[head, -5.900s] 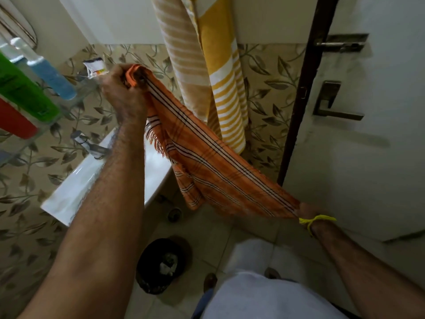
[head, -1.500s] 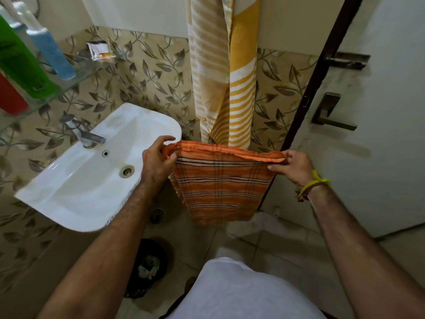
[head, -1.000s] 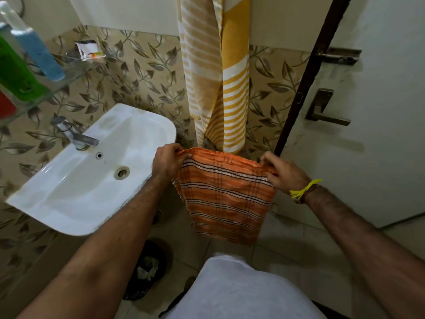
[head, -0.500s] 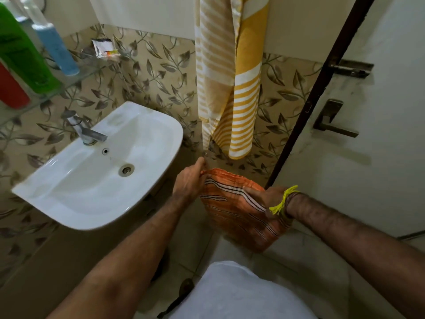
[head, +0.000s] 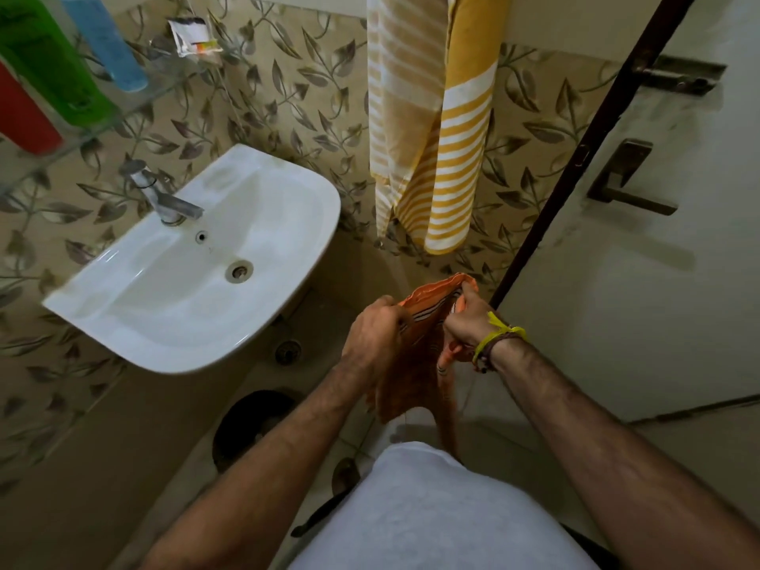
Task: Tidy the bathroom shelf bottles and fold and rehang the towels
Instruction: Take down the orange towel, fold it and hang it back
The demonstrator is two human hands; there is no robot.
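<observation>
Head view: nearest, the left hand (head: 376, 329) and right hand (head: 466, 318) are close together, each with its grip closed on the top edge of the orange towel (head: 411, 364), which hangs between and below them, bunched into a narrow fold above the floor. It looks thin, light and limp, so it should sag wherever unsupported; pinching the corners or the folded top edge seems the best hold for keeping the layers aligned. The cloth is orange with dark and pale stripes near its upper edge. Just beyond the grip hangs a yellow striped towel (head: 452, 137) against the leaf-patterned wall. Farther off to the left of the grip is the white sink (head: 288, 191), and above it a glass shelf (head: 135, 100) carrying the red bottle (head: 24, 117), green bottle (head: 49, 59) and blue bottle (head: 107, 43).
</observation>
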